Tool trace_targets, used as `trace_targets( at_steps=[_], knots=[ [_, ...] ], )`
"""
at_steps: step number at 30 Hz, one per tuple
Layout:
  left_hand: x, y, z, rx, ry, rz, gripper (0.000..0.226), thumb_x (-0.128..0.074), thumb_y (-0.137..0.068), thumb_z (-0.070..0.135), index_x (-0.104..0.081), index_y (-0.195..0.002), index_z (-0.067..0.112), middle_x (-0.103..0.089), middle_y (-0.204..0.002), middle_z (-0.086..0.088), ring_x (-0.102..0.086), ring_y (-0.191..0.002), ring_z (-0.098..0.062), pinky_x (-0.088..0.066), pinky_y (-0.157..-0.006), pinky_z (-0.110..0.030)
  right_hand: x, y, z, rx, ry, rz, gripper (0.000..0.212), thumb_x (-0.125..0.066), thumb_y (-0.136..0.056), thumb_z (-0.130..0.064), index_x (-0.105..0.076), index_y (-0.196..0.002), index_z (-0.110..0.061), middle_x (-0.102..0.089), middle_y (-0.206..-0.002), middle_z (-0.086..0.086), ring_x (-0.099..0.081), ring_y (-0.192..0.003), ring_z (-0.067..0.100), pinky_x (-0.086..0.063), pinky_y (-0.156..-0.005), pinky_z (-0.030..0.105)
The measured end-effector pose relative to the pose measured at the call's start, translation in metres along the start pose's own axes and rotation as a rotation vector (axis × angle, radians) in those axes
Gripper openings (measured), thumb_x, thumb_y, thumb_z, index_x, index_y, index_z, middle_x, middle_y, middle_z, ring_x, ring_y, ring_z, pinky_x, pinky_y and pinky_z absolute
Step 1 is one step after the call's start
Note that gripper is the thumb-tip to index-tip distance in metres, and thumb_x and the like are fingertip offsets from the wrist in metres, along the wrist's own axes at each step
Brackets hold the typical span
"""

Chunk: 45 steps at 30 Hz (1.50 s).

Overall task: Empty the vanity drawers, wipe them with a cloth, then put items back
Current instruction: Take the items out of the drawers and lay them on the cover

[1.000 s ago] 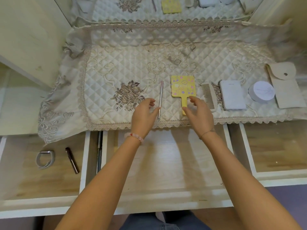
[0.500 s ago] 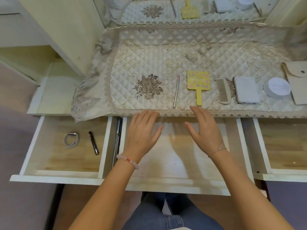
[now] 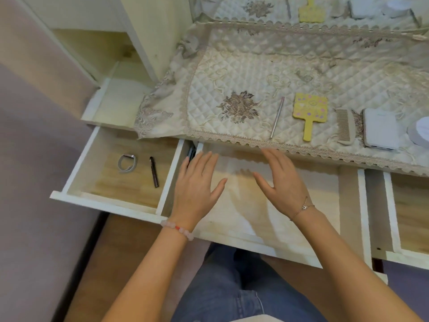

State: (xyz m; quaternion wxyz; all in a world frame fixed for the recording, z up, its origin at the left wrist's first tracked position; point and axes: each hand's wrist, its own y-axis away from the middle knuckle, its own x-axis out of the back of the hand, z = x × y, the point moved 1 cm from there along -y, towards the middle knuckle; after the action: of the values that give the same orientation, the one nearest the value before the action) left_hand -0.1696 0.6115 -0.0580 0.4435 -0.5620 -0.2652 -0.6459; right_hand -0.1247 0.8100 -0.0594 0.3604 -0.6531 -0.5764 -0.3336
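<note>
Now both hands, left hand [image 3: 197, 187] and right hand [image 3: 282, 182], hover empty, fingers spread, over the middle drawer [image 3: 255, 246]; left of it, the light, stiff pen [image 3: 154, 171] probably wants a mid-barrel pinch

We are in a home, at a bedroom-style dressing corner. The desk [image 3: 162, 54] is cream-painted wood, topped by a quilted, lace-edged cover [image 3: 255, 73], with a mirror [image 3: 325, 8] at its back. Grooming things lie on it: a yellow hand mirror [image 3: 310, 106] and a comb [image 3: 344, 125]. We see shallow pulled-out drawers [image 3: 116, 180] below.
</note>
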Motion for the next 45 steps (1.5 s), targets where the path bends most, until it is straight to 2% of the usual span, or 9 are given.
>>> trace_targets(
  at_steps=[7, 14, 18, 26, 31, 37, 43, 45],
  knots=[
    [0.015, 0.034, -0.035, 0.131, -0.040, 0.037, 0.056, -0.049, -0.090, 0.042, -0.048, -0.133, 0.007, -0.053, -0.134, -0.010, -0.042, -0.130, -0.027, -0.028, -0.110, -0.046, -0.024, -0.008, -0.031, 0.109, 0.009, -0.068, 0.056, -0.052, -0.092, -0.034, -0.037, -0.139, -0.007, -0.042, -0.142, 0.011, -0.035, -0.134, 0.025, -0.027, -0.113, 0.041],
    [0.024, 0.054, -0.093, 0.212, -0.035, 0.025, 0.057, -0.050, -0.091, 0.043, -0.042, -0.137, 0.011, -0.047, -0.139, -0.008, -0.034, -0.135, -0.024, -0.020, -0.113, -0.043, -0.055, -0.020, -0.074, 0.145, 0.023, -0.129, 0.058, -0.049, -0.093, -0.037, -0.032, -0.143, -0.010, -0.036, -0.147, 0.007, -0.027, -0.139, 0.022, -0.022, -0.115, 0.040],
    [0.027, 0.058, -0.141, 0.217, -0.026, 0.001, 0.057, -0.050, -0.091, 0.043, -0.044, -0.136, 0.009, -0.048, -0.138, -0.009, -0.036, -0.134, -0.025, -0.018, -0.112, -0.041, -0.084, -0.033, -0.106, 0.140, 0.032, -0.142, 0.058, -0.049, -0.093, -0.036, -0.034, -0.142, -0.009, -0.039, -0.145, 0.009, -0.030, -0.137, 0.024, -0.023, -0.115, 0.037],
    [0.030, 0.046, -0.262, 0.138, 0.017, -0.117, 0.061, -0.046, -0.091, 0.048, -0.040, -0.138, 0.010, -0.044, -0.142, -0.008, -0.033, -0.136, -0.023, -0.020, -0.113, -0.043, -0.156, -0.068, -0.182, -0.019, 0.061, -0.134, 0.059, -0.047, -0.093, -0.039, -0.030, -0.143, -0.013, -0.036, -0.148, 0.006, -0.028, -0.138, 0.020, -0.020, -0.114, 0.032],
    [0.030, 0.030, -0.320, 0.019, 0.026, -0.173, 0.059, -0.044, -0.090, 0.047, -0.042, -0.137, 0.012, -0.046, -0.141, -0.006, -0.035, -0.135, -0.024, -0.019, -0.112, -0.041, -0.188, -0.087, -0.219, -0.121, 0.052, -0.132, 0.060, -0.047, -0.092, -0.038, -0.030, -0.144, -0.012, -0.035, -0.148, 0.006, -0.027, -0.138, 0.019, -0.021, -0.116, 0.035],
    [0.013, 0.018, -0.358, -0.024, 0.046, -0.266, 0.063, -0.036, -0.091, 0.053, -0.035, -0.141, 0.014, -0.039, -0.146, -0.004, -0.028, -0.138, -0.020, -0.019, -0.115, -0.041, -0.215, -0.101, -0.235, -0.217, 0.041, -0.130, 0.061, -0.048, -0.092, -0.036, -0.030, -0.144, -0.010, -0.034, -0.148, 0.007, -0.025, -0.139, 0.020, -0.019, -0.116, 0.033],
    [-0.009, 0.006, -0.375, -0.032, 0.064, -0.282, 0.061, -0.046, -0.090, 0.047, -0.039, -0.139, 0.011, -0.045, -0.141, -0.007, -0.035, -0.134, -0.023, -0.024, -0.113, -0.040, -0.241, -0.108, -0.228, -0.242, 0.060, -0.140, 0.058, -0.051, -0.092, -0.032, -0.033, -0.141, -0.008, -0.038, -0.145, 0.010, -0.031, -0.136, 0.023, -0.025, -0.114, 0.039],
    [-0.018, 0.002, -0.379, -0.023, 0.066, -0.298, 0.060, -0.047, -0.091, 0.046, -0.039, -0.138, 0.011, -0.044, -0.141, -0.007, -0.035, -0.134, -0.023, -0.024, -0.113, -0.039, -0.252, -0.112, -0.222, -0.264, 0.061, -0.164, 0.058, -0.050, -0.092, -0.033, -0.032, -0.142, -0.009, -0.035, -0.147, 0.010, -0.028, -0.138, 0.023, -0.023, -0.115, 0.041]
  ],
)
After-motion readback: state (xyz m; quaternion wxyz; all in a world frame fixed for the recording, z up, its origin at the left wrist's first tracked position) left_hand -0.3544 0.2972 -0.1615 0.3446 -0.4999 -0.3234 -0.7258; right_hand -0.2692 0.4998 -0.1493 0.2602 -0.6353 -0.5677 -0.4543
